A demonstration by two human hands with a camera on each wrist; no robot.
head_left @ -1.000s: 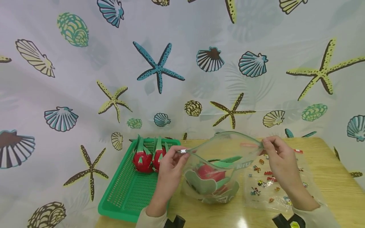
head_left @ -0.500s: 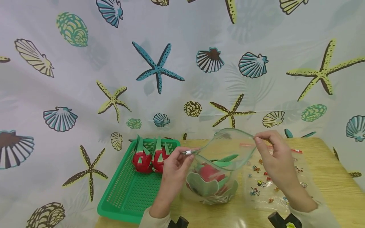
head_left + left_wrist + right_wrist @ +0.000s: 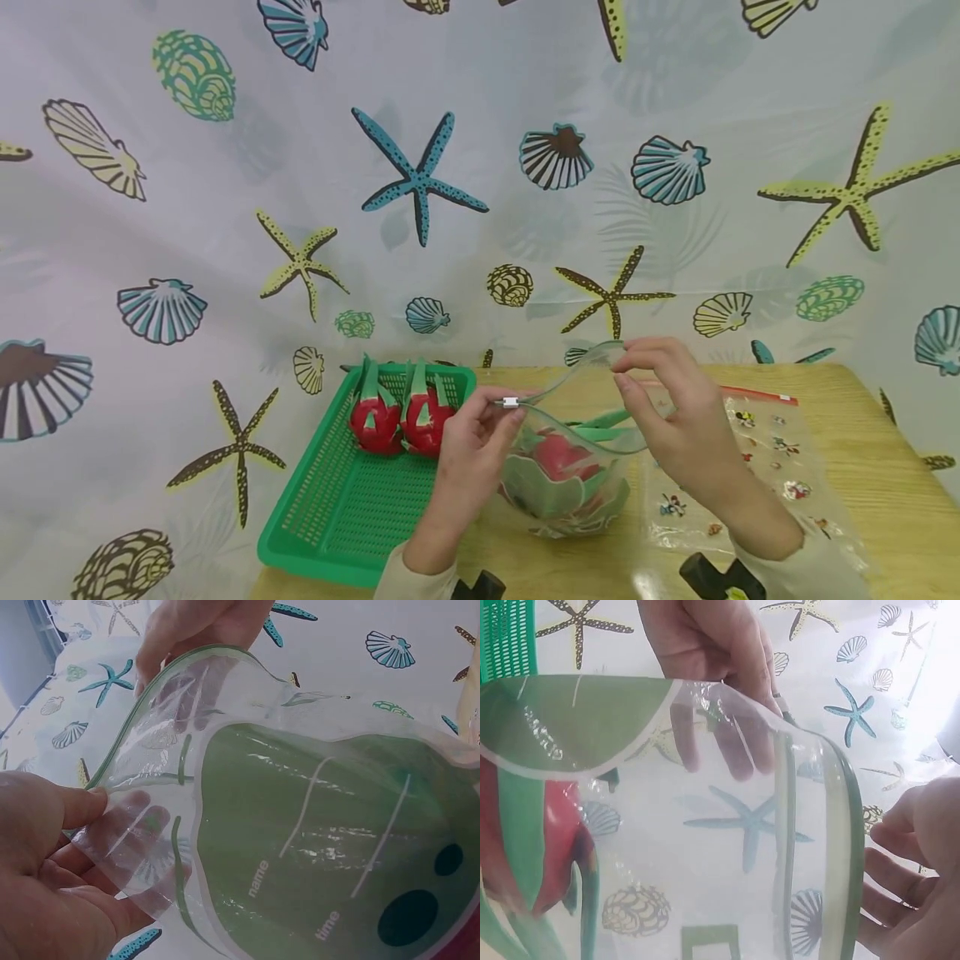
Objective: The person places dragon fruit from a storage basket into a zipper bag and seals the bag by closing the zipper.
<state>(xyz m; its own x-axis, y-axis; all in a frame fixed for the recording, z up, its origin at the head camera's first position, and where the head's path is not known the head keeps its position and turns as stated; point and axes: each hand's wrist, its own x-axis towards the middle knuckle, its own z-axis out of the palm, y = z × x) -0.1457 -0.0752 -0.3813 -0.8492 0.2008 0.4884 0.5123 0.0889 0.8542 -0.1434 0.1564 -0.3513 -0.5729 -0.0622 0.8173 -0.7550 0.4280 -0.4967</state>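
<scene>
Plastic bag gapes less than before; left fingers pinch it, right fingers parted beside it

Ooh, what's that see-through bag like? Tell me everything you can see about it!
The bag looks like thin, shiny, clear plastic with big green printed shapes, one marked "name" and "time". Its green-edged mouth gapes open, with a small white slider at one end. It sits upright on the wooden table, with a red fruit inside. The left hand pinches the mouth near the slider; the right hand is at the opposite edge, its grip unclear.
</scene>
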